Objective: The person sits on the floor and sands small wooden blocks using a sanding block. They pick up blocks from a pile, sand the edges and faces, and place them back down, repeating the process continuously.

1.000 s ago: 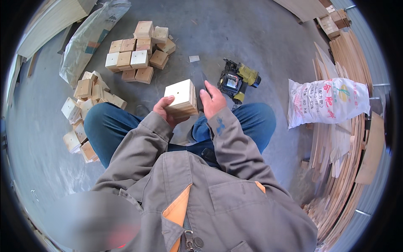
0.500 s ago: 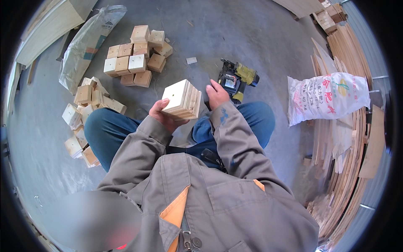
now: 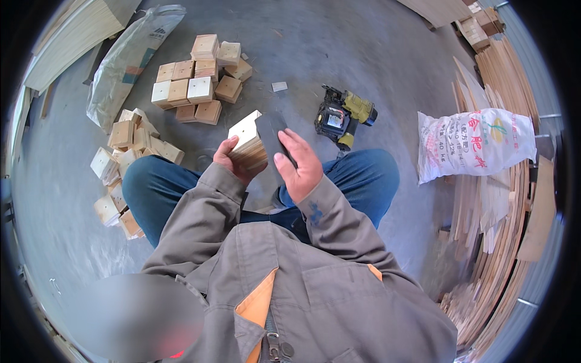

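Observation:
A block of stacked square plywood pieces [image 3: 247, 134], pale on top with a small hole, is gripped from its left side by my left hand [image 3: 235, 162]. My right hand [image 3: 299, 164] holds a dark grey, flat rectangular block [image 3: 275, 134] that looks like a sanding block. Its broad side is tilted toward the right side of the plywood block, touching or very close to it. The far fingers of my left hand are hidden under the wood.
Similar wood blocks [image 3: 187, 85] are grouped on the floor ahead, and more [image 3: 124, 151] lie left of my knee. A yellow-and-black nail gun [image 3: 346, 115] rests ahead right. A white sack [image 3: 475, 145] lies on wood strips [image 3: 505, 224] at right; another sack [image 3: 130, 69] is far left.
My right hand has come left and nearer to me, bringing the dark block up against the plywood block's right side. My left hand has turned the plywood block slightly.

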`<control>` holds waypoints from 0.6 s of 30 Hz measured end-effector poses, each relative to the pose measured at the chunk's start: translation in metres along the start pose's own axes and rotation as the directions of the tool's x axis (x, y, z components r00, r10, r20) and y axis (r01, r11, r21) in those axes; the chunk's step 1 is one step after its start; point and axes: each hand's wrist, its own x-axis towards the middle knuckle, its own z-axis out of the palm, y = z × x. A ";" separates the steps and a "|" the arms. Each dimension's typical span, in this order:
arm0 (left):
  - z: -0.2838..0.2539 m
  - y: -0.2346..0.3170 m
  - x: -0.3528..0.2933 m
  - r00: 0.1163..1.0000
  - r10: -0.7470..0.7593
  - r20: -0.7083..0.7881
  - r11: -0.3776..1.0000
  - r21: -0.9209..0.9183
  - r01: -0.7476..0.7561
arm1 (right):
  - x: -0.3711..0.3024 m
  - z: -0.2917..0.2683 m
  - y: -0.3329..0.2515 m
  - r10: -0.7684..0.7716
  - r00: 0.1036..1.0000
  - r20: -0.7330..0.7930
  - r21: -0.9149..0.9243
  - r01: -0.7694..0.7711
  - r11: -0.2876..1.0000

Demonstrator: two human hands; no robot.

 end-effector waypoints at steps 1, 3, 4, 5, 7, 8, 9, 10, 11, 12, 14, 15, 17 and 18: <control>-0.002 0.001 0.001 1.000 -0.005 -0.021 1.000 -0.010 0.004 | -0.004 -0.001 -0.006 -0.015 1.000 0.008 -0.004 0.016 1.000; -0.001 0.001 0.004 0.998 -0.020 -0.054 0.999 -0.031 0.018 | -0.007 -0.002 -0.012 -0.037 0.999 0.001 -0.032 0.037 0.999; -0.002 0.000 0.005 0.999 -0.027 -0.019 0.999 -0.024 0.026 | -0.004 0.000 -0.009 -0.052 0.999 -0.009 -0.033 0.052 0.998; -0.004 -0.001 0.006 0.999 -0.034 0.016 0.999 -0.012 0.035 | 0.000 0.002 -0.001 -0.067 0.998 -0.023 -0.035 0.066 0.997; -0.006 -0.003 0.000 0.997 -0.050 0.063 0.998 0.035 0.048 | 0.012 0.006 0.016 -0.074 0.995 -0.061 -0.045 0.071 0.996; -0.005 -0.004 -0.006 0.995 -0.056 0.077 0.996 0.073 0.051 | 0.020 0.009 0.029 -0.037 0.996 -0.077 -0.055 0.032 0.998; -0.001 -0.005 -0.011 0.993 -0.071 0.094 0.992 0.110 0.060 | 0.027 0.009 0.044 0.003 0.995 -0.097 -0.071 -0.010 0.997; 0.002 -0.007 -0.013 0.987 -0.085 0.133 0.988 0.137 0.067 | 0.031 0.008 0.059 0.041 0.992 -0.117 -0.093 -0.052 0.994; 0.004 -0.007 -0.016 0.981 -0.095 0.168 0.984 0.166 0.067 | 0.030 0.006 0.076 0.174 0.977 -0.127 -0.035 -0.179 0.983; 0.006 -0.005 -0.018 0.975 -0.098 0.199 0.979 0.194 0.059 | 0.028 0.003 0.095 0.300 0.946 -0.125 0.031 -0.298 0.954; 0.010 0.000 -0.020 0.942 -0.090 0.322 0.971 0.239 0.011 | 0.019 -0.001 0.116 0.449 0.880 -0.154 0.174 -0.424 0.889; 0.010 0.000 -0.020 0.946 -0.069 0.318 0.967 0.255 -0.015 | 0.015 -0.006 0.112 0.477 0.865 -0.158 0.189 -0.447 0.874; 0.010 -0.001 -0.015 0.967 0.032 0.253 0.950 0.293 -0.108 | 0.014 -0.009 0.102 0.468 0.867 -0.172 0.191 -0.436 0.879; 0.009 0.000 -0.011 0.973 0.084 0.213 0.907 0.389 -0.163 | 0.015 -0.010 0.095 0.431 0.884 -0.183 0.177 -0.401 0.899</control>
